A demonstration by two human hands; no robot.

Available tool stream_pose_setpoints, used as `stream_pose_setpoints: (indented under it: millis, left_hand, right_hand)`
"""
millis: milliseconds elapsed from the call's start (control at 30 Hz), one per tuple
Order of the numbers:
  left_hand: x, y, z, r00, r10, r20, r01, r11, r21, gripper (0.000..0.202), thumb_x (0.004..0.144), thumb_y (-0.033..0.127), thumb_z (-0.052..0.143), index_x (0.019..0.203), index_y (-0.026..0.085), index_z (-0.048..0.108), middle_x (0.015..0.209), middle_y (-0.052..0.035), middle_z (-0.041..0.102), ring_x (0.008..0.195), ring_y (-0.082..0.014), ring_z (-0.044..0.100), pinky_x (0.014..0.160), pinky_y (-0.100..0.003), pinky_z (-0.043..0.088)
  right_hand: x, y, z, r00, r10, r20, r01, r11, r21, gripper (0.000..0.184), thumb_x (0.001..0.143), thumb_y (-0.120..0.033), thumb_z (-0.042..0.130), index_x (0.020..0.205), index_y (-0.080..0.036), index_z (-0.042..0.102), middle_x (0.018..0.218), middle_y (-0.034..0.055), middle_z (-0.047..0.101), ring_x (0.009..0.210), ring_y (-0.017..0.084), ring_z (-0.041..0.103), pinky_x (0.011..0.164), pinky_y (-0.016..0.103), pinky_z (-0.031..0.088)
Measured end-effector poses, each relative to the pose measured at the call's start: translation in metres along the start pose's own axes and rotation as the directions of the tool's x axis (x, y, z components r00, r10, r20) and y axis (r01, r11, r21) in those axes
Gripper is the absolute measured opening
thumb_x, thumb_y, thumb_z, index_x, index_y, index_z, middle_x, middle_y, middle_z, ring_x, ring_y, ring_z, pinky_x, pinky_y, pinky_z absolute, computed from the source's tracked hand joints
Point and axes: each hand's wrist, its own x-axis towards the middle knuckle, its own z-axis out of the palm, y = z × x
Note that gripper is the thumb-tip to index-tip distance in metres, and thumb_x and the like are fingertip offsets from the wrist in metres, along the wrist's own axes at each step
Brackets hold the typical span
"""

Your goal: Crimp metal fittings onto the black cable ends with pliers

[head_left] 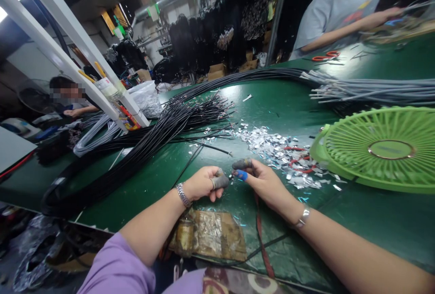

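My left hand (204, 183) is closed in a loose fist near the front edge of the green table (265, 103), its thumb and finger wearing grey cots. My right hand (261, 178) is pinched close beside it, with a grey cot on one fingertip and a blue one on another. A thin black cable (185, 167) runs from between the two hands back to the big bundle of black cables (152, 140). The cable's end is hidden between the fingertips.
A heap of silver foil scraps (272, 144) lies right of the hands, with red-handled cutters (299, 162) in it. A green fan (384, 147) lies flat at the right. Grey cables (370, 88) lie behind. Other people work at the far right and far left.
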Motion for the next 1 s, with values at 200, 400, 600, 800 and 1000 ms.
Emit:
stream_pose_setpoints:
  millis: [200, 400, 600, 800, 1000]
  left_hand:
    - [0.002, -0.002, 0.001, 0.992, 0.056, -0.116, -0.053, 0.998, 0.027, 0.045, 0.063, 0.056, 0.066, 0.067, 0.017, 0.044, 0.045, 0.006, 0.052, 0.03, -0.0048, 0.043, 0.032, -0.015, 0.026]
    - [0.002, -0.004, 0.001, 0.986, 0.085, -0.141, -0.086, 0.996, 0.002, 0.045, 0.065, 0.056, 0.065, 0.069, 0.017, 0.044, 0.047, 0.0058, 0.053, 0.031, -0.005, 0.044, 0.032, -0.015, 0.025]
    - [0.003, -0.005, 0.003, 0.986, 0.088, -0.139, -0.086, 0.996, 0.017, 0.044, 0.065, 0.055, 0.065, 0.068, 0.017, 0.044, 0.047, 0.0056, 0.053, 0.031, -0.0052, 0.044, 0.032, -0.015, 0.027]
    - [0.001, -0.004, 0.004, 0.989, 0.079, -0.122, -0.077, 0.997, 0.024, 0.044, 0.064, 0.055, 0.065, 0.069, 0.017, 0.044, 0.047, 0.0054, 0.053, 0.032, -0.005, 0.045, 0.032, -0.014, 0.025]
    - [-0.001, -0.001, -0.006, 0.997, 0.045, 0.064, -0.046, 0.999, 0.021, 0.047, 0.065, 0.059, 0.063, 0.071, 0.015, 0.049, 0.054, 0.0017, 0.059, 0.037, -0.0044, 0.046, 0.035, -0.015, 0.026]
  right_hand:
    - [-0.003, -0.004, -0.001, 0.991, -0.132, -0.005, 0.128, 0.968, -0.217, 0.023, 0.08, -0.043, 0.053, 0.079, -0.022, 0.061, 0.072, 0.0031, 0.068, 0.068, 0.019, 0.061, 0.064, 0.031, 0.047]
    - [-0.011, -0.006, 0.004, 0.983, -0.183, 0.02, 0.168, 0.845, -0.508, 0.012, 0.076, -0.033, 0.054, 0.072, -0.022, 0.057, 0.058, -0.0006, 0.057, 0.051, 0.016, 0.05, 0.05, 0.027, 0.037]
    - [-0.013, -0.005, 0.007, 0.972, -0.233, 0.002, 0.19, 0.788, -0.585, 0.02, 0.08, -0.034, 0.046, 0.065, -0.023, 0.051, 0.056, 0.0005, 0.055, 0.049, 0.015, 0.047, 0.05, 0.027, 0.035]
    - [-0.01, -0.012, 0.006, 0.985, -0.17, 0.004, 0.159, 0.914, -0.373, 0.019, 0.078, -0.034, 0.048, 0.064, -0.022, 0.054, 0.057, -0.0007, 0.054, 0.054, 0.015, 0.047, 0.053, 0.027, 0.038]
    - [-0.008, -0.016, 0.006, 0.986, 0.104, 0.13, -0.115, 0.99, 0.081, 0.015, 0.065, -0.033, 0.056, 0.059, -0.02, 0.052, 0.053, -0.0039, 0.051, 0.048, 0.011, 0.039, 0.047, 0.023, 0.032]
